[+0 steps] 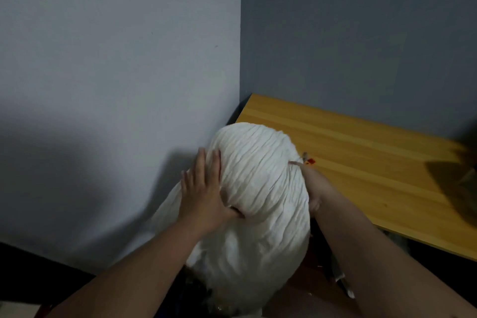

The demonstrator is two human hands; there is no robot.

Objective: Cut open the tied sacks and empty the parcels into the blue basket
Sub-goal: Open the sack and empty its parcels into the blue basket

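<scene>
1. Both my bare forearms reach up from the bottom edge, one on each side of a big white sack (258, 201).
2. Down between my arms the floor is dark, with what looks like a knife (342, 283) lying low on the right, too blurred to be sure.
3. My left hand (204, 188) lies flat on the sack's left flank, fingers straight and spread, thumb tucked into a fold of the cloth.
4. My right hand (313, 188) is pressed against the sack's right side; most of it is hidden behind the bulge, so I cannot tell how its fingers lie.
5. That sack stands upright and full between my hands, its woven cloth gathered in pleats toward a tied neck (296, 162) at its upper right.
6. Just beyond the neck something small and red (311, 161) shows against a wooden table top (361, 162), which runs off to the right, with a dark blurred shape (456, 183) at its far right end.
7. Farthest back, two plain grey walls (116, 59) meet in a corner above the sack, the left one lighter and carrying my shadow.
</scene>
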